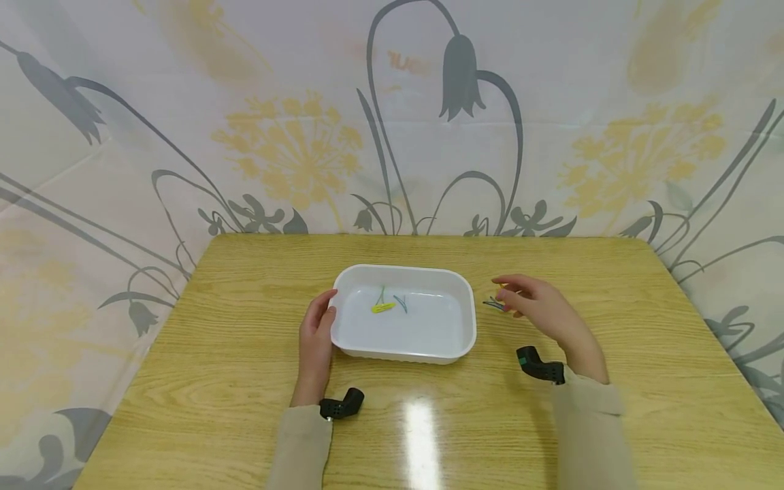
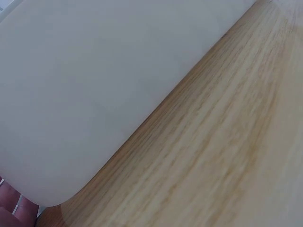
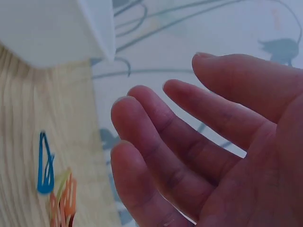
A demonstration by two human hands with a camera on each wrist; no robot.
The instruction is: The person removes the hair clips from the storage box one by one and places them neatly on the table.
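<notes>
A white plastic tray (image 1: 422, 350) lies on the table, holding a yellow hair clip (image 1: 383, 308), a green hair clip (image 1: 382, 296) and a blue hair clip (image 1: 401, 304). My left hand (image 1: 316, 340) grips the tray's left end; in the left wrist view, fingers (image 2: 23, 212) show at the tray's corner. To the right of the tray, my right hand (image 1: 542, 309) hovers over several loose hair clips, partly hiding them. From the right wrist, a blue clip (image 3: 45, 182) and orange clips (image 3: 69, 196) appear below relaxed, parted fingers (image 3: 137, 123), which hold nothing.
The wooden table (image 1: 233, 354) extends around the tray on every side. Behind it hangs a pale curtain-like backdrop (image 1: 404, 136) with grey and yellow flowers. A small black camera (image 1: 343, 404) is worn on the left wrist, another black camera (image 1: 539, 365) on the right.
</notes>
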